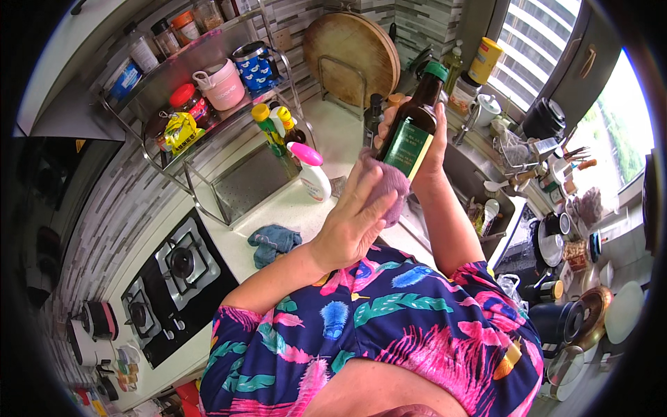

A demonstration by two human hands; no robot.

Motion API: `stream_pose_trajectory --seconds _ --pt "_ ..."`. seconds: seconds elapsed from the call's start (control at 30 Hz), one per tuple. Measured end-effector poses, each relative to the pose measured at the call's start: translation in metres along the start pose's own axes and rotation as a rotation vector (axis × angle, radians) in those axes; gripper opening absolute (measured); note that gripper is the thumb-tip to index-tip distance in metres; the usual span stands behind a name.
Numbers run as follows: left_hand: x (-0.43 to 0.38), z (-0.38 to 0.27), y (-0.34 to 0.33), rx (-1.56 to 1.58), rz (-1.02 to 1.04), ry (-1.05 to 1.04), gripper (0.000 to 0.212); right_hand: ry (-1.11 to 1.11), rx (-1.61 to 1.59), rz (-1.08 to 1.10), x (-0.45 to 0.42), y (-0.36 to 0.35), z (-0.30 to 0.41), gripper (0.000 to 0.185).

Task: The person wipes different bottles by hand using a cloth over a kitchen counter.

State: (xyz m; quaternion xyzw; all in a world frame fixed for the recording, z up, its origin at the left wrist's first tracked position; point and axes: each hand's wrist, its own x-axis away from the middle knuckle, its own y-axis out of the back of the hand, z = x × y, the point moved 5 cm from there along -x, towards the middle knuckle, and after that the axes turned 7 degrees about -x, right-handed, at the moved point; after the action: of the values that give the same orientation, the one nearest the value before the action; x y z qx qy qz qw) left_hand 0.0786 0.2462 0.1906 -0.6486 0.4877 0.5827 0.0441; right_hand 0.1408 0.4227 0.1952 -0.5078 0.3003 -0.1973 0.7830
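Observation:
A dark glass bottle (419, 115) with a green cap and green label is held tilted in my right hand (433, 161), thumb on one side and fingers behind it. My left hand (346, 224) presses a folded mauve cloth (391, 190) over the bottle's lower end, which the cloth hides. Beyond my left forearm, a white spray bottle (314, 180) with a pink head stands on the counter (250, 229). A crumpled teal cloth (274, 244) lies nearer the gas hob.
At left is a two-burner gas hob (180, 286). A metal rack (203, 169) holds jars and mugs. Round wooden cutting boards (349, 57) stand against the tiled wall. At right is a sink (458, 172) with utensils; crowded pots and dishes (555, 318) sit beyond my right arm.

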Motion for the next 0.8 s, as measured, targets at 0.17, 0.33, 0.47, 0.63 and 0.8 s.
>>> stream_pose_trajectory --seconds 0.17,0.33,0.47,0.63,0.8 --pt "-0.013 0.025 -0.01 0.692 -0.097 0.544 0.074 0.035 0.171 0.175 -0.001 -0.016 -0.006 0.066" --pt "0.001 0.04 -0.021 1.27 0.01 0.836 0.07 -0.061 0.049 0.169 0.0 -0.027 -0.021 0.06" --pt "0.031 0.034 -0.046 1.993 0.098 1.03 0.069 -0.133 -0.08 0.238 -0.013 -0.019 -0.024 0.066" --pt "0.031 0.045 -0.047 1.783 -0.093 0.983 0.064 -0.096 0.216 -0.003 -0.031 -0.01 -0.025 0.076" --pt "0.025 0.053 -0.019 1.036 -0.35 0.805 0.078 0.046 0.545 -0.201 0.007 -0.017 -0.047 0.089"
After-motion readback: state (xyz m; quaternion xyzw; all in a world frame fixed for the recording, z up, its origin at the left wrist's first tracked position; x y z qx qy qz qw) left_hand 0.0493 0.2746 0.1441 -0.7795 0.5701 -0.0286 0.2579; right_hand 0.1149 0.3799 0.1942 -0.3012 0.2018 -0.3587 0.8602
